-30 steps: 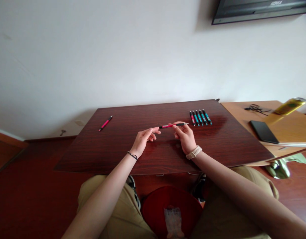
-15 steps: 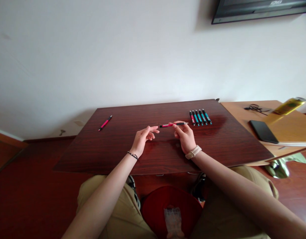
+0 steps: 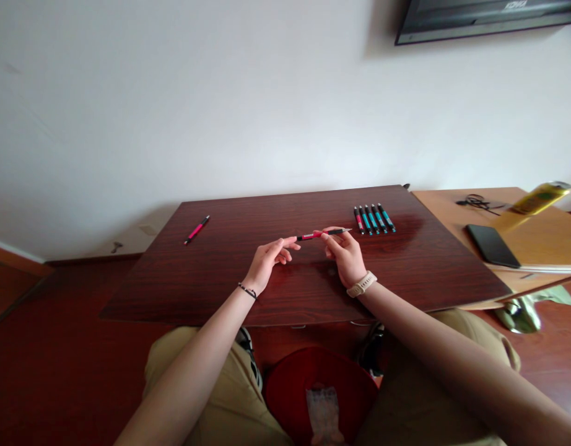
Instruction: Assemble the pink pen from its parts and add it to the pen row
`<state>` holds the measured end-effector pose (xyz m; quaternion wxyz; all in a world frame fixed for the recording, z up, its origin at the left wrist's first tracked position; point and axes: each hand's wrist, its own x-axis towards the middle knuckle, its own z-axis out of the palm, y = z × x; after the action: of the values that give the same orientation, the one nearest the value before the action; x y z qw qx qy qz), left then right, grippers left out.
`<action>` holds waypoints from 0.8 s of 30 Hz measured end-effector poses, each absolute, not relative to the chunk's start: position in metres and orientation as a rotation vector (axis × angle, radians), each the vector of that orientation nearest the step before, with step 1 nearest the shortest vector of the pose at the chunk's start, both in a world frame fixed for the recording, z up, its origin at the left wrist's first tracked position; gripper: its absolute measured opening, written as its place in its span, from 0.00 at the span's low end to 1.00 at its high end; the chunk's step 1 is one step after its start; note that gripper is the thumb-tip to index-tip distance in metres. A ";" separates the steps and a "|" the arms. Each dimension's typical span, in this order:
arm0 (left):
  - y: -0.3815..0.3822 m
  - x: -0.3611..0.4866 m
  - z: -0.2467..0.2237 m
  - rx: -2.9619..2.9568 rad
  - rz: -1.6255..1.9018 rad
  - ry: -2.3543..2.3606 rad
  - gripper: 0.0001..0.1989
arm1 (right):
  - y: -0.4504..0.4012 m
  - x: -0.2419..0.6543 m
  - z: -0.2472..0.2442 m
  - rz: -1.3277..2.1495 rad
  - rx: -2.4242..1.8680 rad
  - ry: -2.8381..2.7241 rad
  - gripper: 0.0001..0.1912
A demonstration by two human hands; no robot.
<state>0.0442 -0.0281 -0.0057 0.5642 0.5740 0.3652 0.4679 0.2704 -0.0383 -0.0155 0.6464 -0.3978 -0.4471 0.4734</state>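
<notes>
Pinched between the thumb and fingers of my right hand (image 3: 345, 253) is a pink-and-black click pen (image 3: 308, 236), held nearly level with its pointed tip to the right. My left hand (image 3: 267, 260) has its fingers stretched out, and a fingertip meets the pen's left end. To the right, a row of pens lies side by side: one pink pen (image 3: 358, 220) and several teal pens (image 3: 374, 219). Another pink pen (image 3: 197, 230) rests alone, slanted, toward the left side of the dark wooden table (image 3: 248, 217).
A lighter wooden desk (image 3: 545, 241) adjoins on the right, with a black phone (image 3: 492, 245), a coiled black cable (image 3: 478, 202) and a yellow can (image 3: 539, 197). A red stool (image 3: 285, 384) with a clear plastic bag (image 3: 323, 409) is between my legs. A wall stands behind.
My left fingers have shifted slightly right and now press against the pen's end. The left end of the pen has dipped a little. My right hand keeps its grip.
</notes>
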 end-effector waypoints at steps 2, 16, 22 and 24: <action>-0.029 0.045 -0.005 1.338 1.093 0.838 0.27 | -0.038 0.270 -0.016 1.078 -0.893 -1.008 0.19; -0.024 0.045 -0.006 1.217 1.198 0.832 0.16 | -0.035 0.271 -0.020 1.131 -0.867 -0.915 0.18; -0.029 0.048 -0.002 1.446 1.148 0.931 0.12 | -0.040 0.269 -0.016 1.107 -0.884 -1.017 0.17; -0.031 0.049 0.000 1.530 1.119 0.932 0.11 | -0.042 0.268 -0.015 1.100 -0.889 -1.065 0.17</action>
<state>0.0490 -0.0313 0.0002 0.4921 0.6304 0.3842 0.4613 0.2682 -0.0417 -0.0146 0.6332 -0.3885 -0.4655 0.4811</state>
